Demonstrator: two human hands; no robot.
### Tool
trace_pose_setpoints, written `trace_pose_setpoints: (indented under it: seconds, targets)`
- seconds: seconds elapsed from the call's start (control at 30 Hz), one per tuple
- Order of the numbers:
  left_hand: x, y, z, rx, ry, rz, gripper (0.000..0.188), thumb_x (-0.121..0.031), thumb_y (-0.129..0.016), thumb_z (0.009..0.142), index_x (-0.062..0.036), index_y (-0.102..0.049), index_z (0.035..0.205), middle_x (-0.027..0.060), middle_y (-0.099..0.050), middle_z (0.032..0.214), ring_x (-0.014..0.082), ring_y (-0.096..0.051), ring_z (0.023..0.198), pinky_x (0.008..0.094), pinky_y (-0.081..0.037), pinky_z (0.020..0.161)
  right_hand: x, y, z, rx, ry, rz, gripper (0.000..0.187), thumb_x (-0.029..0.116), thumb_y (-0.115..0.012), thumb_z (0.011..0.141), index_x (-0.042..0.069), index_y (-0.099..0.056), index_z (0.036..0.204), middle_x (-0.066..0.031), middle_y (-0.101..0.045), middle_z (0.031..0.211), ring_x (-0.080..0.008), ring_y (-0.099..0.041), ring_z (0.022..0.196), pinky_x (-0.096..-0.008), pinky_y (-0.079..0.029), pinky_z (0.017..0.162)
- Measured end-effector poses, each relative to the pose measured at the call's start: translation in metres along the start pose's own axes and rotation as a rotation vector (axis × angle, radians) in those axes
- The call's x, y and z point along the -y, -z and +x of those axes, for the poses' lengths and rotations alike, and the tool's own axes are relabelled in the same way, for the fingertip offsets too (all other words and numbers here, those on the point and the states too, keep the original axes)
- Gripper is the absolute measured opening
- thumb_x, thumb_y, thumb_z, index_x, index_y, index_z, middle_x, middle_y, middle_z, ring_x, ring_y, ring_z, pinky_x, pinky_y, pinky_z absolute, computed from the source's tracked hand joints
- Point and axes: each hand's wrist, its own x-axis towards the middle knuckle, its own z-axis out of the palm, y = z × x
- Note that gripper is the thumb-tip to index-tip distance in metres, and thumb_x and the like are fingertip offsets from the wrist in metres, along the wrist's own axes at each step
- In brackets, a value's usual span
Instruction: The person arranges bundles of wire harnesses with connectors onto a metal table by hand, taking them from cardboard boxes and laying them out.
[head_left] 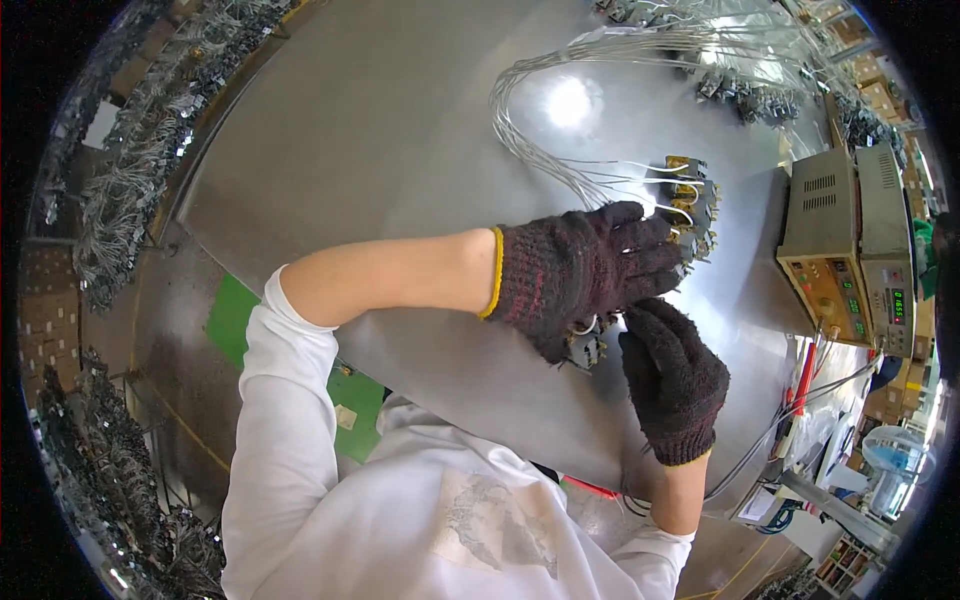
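Observation:
Both of my hands wear dark knitted gloves and meet over a grey metal table (420, 150). My left hand (595, 265) lies palm down with its fingers stretched toward the right. Those fingers partly cover the near end of a row of small black-and-yellow electrical parts (692, 205). From under the left palm pokes a small grey part with metal terminals (587, 346); a short white wire shows beside it. My right hand (675, 375) is curled, its fingertips close below the left fingers. Whatever the right fingertips pinch is hidden.
A bundle of white wires (510, 95) loops from the far right to the parts. Two metal-cased instruments with lit displays (830, 245) stand at the right. A red stick-like object (803, 378) and black cables (765, 440) lie nearby. Heaped wired parts (130, 190) line the left.

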Motion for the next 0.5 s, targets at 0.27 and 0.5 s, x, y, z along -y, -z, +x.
trace_pose_setpoints:
  seconds: [0.27,0.5]
  targets:
    - [0.011,-0.009,0.007,-0.103,-0.099,-0.001,0.108,-0.054,-0.09,0.061,-0.0054,-0.053,0.15,0.0162,-0.05,0.157,0.0384,-0.042,0.15,0.0531,-0.032,0.123,-0.009,-0.006,-0.02,-0.085,-0.156,0.411,0.028,-0.008,-0.075,0.086,0.003,-0.076,0.112,-0.015,-0.077,0.113,-0.0265,-0.074,0.106,-0.0357,-0.056,0.094]
    - [0.017,-0.007,0.008,-0.062,-0.082,-0.006,0.11,-0.055,-0.09,0.061,-0.0088,-0.05,0.153,0.0128,-0.048,0.16,0.0357,-0.037,0.153,0.0523,-0.03,0.125,-0.013,-0.013,-0.015,-0.05,0.104,0.011,0.034,0.003,-0.084,0.081,0.012,-0.077,0.113,-0.0139,-0.077,0.116,-0.0327,-0.077,0.092,-0.039,-0.062,0.076]
